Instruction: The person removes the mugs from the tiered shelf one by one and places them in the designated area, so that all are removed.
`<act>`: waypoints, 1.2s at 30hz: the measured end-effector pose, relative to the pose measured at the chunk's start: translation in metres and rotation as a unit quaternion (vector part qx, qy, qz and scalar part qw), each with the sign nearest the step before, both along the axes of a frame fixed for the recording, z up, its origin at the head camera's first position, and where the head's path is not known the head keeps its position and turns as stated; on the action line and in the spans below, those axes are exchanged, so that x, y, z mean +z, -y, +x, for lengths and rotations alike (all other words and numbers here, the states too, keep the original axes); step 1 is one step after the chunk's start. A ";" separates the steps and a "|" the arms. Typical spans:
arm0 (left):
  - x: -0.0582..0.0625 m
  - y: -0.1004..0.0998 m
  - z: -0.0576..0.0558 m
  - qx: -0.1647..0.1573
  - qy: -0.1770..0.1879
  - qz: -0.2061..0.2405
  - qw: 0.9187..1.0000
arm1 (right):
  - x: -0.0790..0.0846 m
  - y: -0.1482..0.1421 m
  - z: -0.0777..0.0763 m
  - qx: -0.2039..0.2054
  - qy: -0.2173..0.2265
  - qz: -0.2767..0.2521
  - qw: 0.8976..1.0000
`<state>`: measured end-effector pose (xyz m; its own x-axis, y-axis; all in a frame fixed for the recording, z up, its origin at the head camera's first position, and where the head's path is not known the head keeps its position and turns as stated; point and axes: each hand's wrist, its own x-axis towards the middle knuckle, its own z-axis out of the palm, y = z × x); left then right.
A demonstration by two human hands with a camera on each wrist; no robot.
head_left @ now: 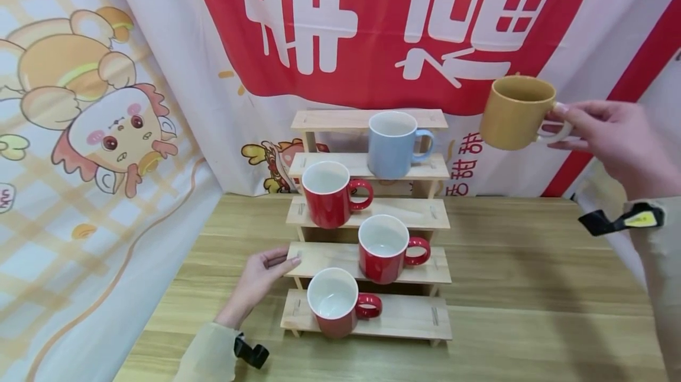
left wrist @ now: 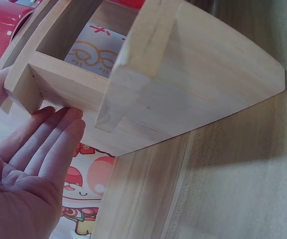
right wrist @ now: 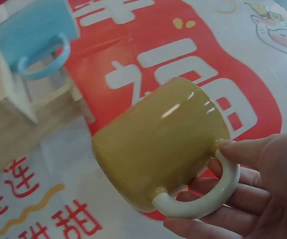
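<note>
My right hand [head_left: 612, 133] holds a mustard-yellow mug [head_left: 513, 113] by its pale handle [right wrist: 208, 199], upright in the air right of the stepped wooden shelf [head_left: 409, 316]. In the right wrist view the thumb lies at the handle's top and fingers curl through and under it. My left hand [head_left: 260, 275] grips the shelf's left end at the second step from the bottom, thumb above and fingers [left wrist: 59, 144] beneath the board. A light blue mug [head_left: 392, 148] stands just below the top step. Red mugs [head_left: 326, 201], [head_left: 382, 255], [head_left: 335, 305] stand one on each lower step, handles to the right.
The shelf stands on a wood-grain table [head_left: 505, 269]. Behind it hangs a white cloth with a large red printed patch [head_left: 372, 27] and white characters. On the left is a cloth with cartoon prints [head_left: 114, 128]. The top step [head_left: 340, 119] lies closest to the back cloth.
</note>
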<state>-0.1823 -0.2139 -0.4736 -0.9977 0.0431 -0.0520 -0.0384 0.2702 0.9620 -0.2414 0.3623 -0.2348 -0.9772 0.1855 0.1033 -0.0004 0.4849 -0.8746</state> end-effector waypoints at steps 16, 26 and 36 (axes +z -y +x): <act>-0.001 0.000 0.000 -0.002 0.002 0.003 1.000 | -0.113 0.013 -0.001 0.015 0.005 -0.044 0.999; 0.002 -0.001 0.000 0.002 -0.003 0.002 1.000 | -0.191 0.027 -0.005 -0.020 -0.002 -0.053 0.998; 0.000 -0.001 0.000 0.000 0.001 0.014 1.000 | -0.234 0.043 -0.012 -0.048 -0.019 -0.020 0.998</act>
<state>-0.1825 -0.2128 -0.4732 -0.9977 0.0437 -0.0522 -0.0401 0.2422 0.9694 -0.2531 0.3198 -0.4692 -0.9503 0.2822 0.1316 0.0097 0.4493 -0.8933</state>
